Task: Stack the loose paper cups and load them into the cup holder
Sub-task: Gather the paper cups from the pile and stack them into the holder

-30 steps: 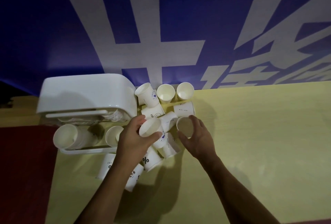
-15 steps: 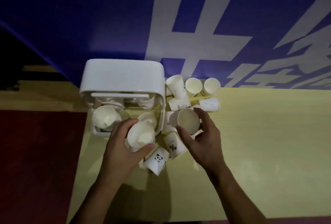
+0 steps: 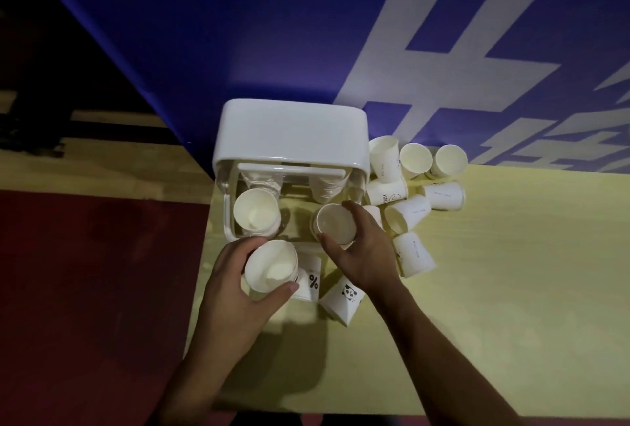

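A white cup holder (image 3: pixel 293 134) with a clear front stands at the table's back left. A stack of cups (image 3: pixel 255 212) sits in its left slot. My right hand (image 3: pixel 358 248) grips a white paper cup (image 3: pixel 335 224) at the holder's right slot, mouth facing me. My left hand (image 3: pixel 238 289) holds another paper cup (image 3: pixel 271 265), or a short stack, just in front of the holder. Several loose cups (image 3: pixel 414 211) lie scattered to the right of the holder. A panda cup (image 3: pixel 342 299) and a percent-sign cup (image 3: pixel 308 280) lie between my hands.
The yellow table (image 3: pixel 494 306) stretches to the right and toward me. Its left edge runs just left of the holder, with red floor (image 3: pixel 95 289) beyond. A blue banner with white characters (image 3: pixel 443 50) rises behind the table.
My right hand has carried its cup leftward to the holder's right slot. My left hand has kept its cup in front of the holder. The view has shifted, so the holder now sits near the centre.
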